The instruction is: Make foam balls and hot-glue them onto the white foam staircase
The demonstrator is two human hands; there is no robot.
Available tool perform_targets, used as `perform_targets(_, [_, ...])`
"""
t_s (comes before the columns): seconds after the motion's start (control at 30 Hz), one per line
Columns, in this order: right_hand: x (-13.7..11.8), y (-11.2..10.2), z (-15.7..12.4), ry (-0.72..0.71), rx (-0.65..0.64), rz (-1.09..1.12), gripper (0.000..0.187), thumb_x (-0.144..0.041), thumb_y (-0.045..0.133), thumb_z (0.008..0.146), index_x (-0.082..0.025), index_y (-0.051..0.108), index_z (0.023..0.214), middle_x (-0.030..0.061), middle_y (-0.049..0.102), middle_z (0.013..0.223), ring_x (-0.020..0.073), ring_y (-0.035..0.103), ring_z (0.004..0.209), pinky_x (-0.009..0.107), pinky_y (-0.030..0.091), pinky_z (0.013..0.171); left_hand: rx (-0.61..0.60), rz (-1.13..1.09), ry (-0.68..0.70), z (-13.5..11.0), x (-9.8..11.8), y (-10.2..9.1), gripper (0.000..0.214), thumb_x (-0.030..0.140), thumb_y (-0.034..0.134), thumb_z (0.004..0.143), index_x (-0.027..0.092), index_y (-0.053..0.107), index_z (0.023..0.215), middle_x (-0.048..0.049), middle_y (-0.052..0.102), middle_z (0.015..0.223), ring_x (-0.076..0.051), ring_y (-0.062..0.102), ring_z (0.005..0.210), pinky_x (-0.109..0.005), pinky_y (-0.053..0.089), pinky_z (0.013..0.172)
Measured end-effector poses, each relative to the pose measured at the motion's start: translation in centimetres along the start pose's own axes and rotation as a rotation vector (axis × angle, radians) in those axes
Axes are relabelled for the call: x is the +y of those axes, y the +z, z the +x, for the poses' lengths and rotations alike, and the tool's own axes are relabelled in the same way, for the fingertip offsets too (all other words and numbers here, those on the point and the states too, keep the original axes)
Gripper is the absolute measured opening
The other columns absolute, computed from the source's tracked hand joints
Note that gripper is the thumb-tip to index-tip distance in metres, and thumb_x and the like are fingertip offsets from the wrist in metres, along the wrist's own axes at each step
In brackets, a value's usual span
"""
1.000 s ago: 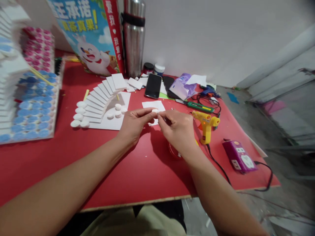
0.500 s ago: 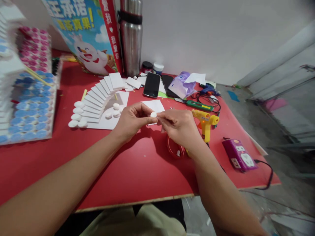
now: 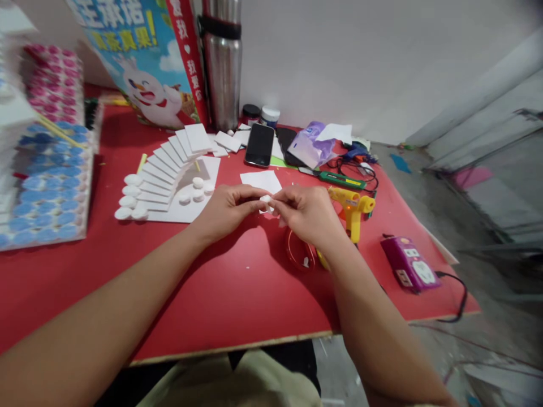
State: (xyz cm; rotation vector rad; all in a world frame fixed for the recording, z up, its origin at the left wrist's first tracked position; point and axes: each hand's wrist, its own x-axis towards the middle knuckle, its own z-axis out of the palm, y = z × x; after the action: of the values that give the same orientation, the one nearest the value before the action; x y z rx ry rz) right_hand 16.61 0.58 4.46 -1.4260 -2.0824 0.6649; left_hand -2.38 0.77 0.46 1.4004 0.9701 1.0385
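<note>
Above the red counter [image 3: 237,305], near its middle, a small white piece [image 3: 266,199] sits between both hands: the left hand [image 3: 224,210] pinches it in a narrow grip of thumb and fingers, and the right hand [image 3: 309,212] closes its fingertips on the opposite side. Just beyond lies a white sheet [image 3: 258,180]. Pale wall [image 3: 339,68] rises behind, with grey floor [image 3: 418,186] to the right. Fingers partly cover the piece, so its direction and long axis cannot be told.
</note>
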Motion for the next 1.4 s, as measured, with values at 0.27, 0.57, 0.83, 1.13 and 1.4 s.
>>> perform_targets(0.27, [0.2, 0.1, 0.2, 0.066, -0.015, 0.184, 0.014, -0.029, 0.069, 0.086, -0.017, 0.069, 0.081, 0.0018, 0.068, 0.064, 0.0145, 0.062, 0.056, 0.025, 0.041, 0.053, 0.034, -0.297, -0.173, 0.1, -0.7, 0.2, 0.031, 0.039, 0.087, 0.075, 0.017, 0.080, 0.095, -0.0050, 0.072, 0.088, -0.014, 0.061, 0.074, -0.031, 0.052, 0.074])
perform_targets(0.57, [-0.3, 0.7, 0.0, -0.106, 0.102, 0.079, 0.010, -0.027, 0.070, 0.087, -0.017, 0.067, 0.086, 0.0013, 0.068, 0.073, 0.0133, 0.060, 0.064, 0.026, 0.042, 0.060, 0.018, -0.448, -0.133, 0.4, -1.1, 0.2, 0.031, 0.036, 0.087, 0.076, 0.018, 0.078, 0.099, -0.0047, 0.071, 0.094, -0.015, 0.063, 0.082, -0.031, 0.053, 0.078])
perform_targets(0.83, [-0.2, 1.1, -0.2, -0.117, 0.102, 0.117, 0.011, -0.023, 0.070, 0.085, -0.017, 0.071, 0.094, 0.0027, 0.072, 0.077, 0.0141, 0.063, 0.066, 0.027, 0.046, 0.062, -0.057, -0.678, -0.301, 0.8, -1.1, 0.0, 0.026, 0.028, 0.090, 0.071, 0.010, 0.071, 0.075, -0.0014, 0.059, 0.069, -0.009, 0.050, 0.064, -0.022, 0.048, 0.068])
perform_targets(1.13, [0.0, 1.0, 0.2, 0.039, 0.047, 0.318, 0.020, -0.035, 0.074, 0.083, -0.017, 0.071, 0.089, 0.0034, 0.073, 0.076, 0.0150, 0.066, 0.065, 0.027, 0.050, 0.059, -0.068, -0.692, -0.320, 0.7, -1.1, -0.1, 0.024, 0.025, 0.088, 0.073, 0.010, 0.069, 0.077, -0.0024, 0.059, 0.071, -0.010, 0.051, 0.065, -0.022, 0.047, 0.067])
perform_targets(1.4, [0.1, 0.9, 0.3, 0.048, 0.097, 0.212, 0.015, -0.031, 0.070, 0.083, -0.018, 0.067, 0.080, 0.0037, 0.070, 0.074, 0.0153, 0.064, 0.067, 0.026, 0.048, 0.058, -0.046, -0.559, -0.309, 0.4, -0.6, 0.2, 0.031, 0.032, 0.089, 0.071, 0.011, 0.073, 0.086, -0.0004, 0.058, 0.070, -0.009, 0.049, 0.063, -0.023, 0.043, 0.061])
